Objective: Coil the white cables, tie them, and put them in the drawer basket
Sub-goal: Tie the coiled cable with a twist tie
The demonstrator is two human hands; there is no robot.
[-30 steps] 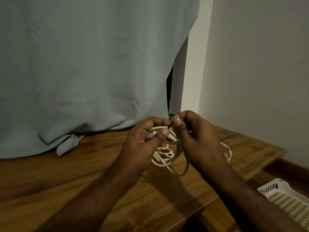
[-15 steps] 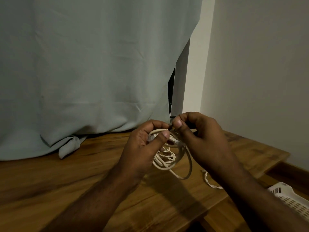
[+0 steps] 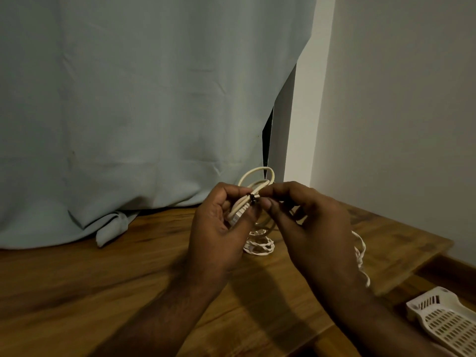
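A coiled white cable [image 3: 255,177] is held up above the wooden table [image 3: 103,274]. My left hand [image 3: 219,228] grips the coil, thumb pressed on its bundled strands and connector. My right hand [image 3: 304,222] pinches a small black tie [image 3: 252,197] wrapped round the coil. A second white cable [image 3: 258,244] lies bunched on the table below the hands. Another white cable [image 3: 362,256] trails behind my right wrist toward the table edge. The white slotted drawer basket [image 3: 448,323] sits low at the right, partly cut off.
A pale grey curtain [image 3: 128,112] hangs behind the table, its hem bunched on the wood. A white wall [image 3: 399,112] closes the right side. The table's right edge drops to a lower wooden surface holding the basket.
Both hands have lifted the coil a little, and its loops now stand above the fingers. The hands stay on the tie. The view has shifted slightly.
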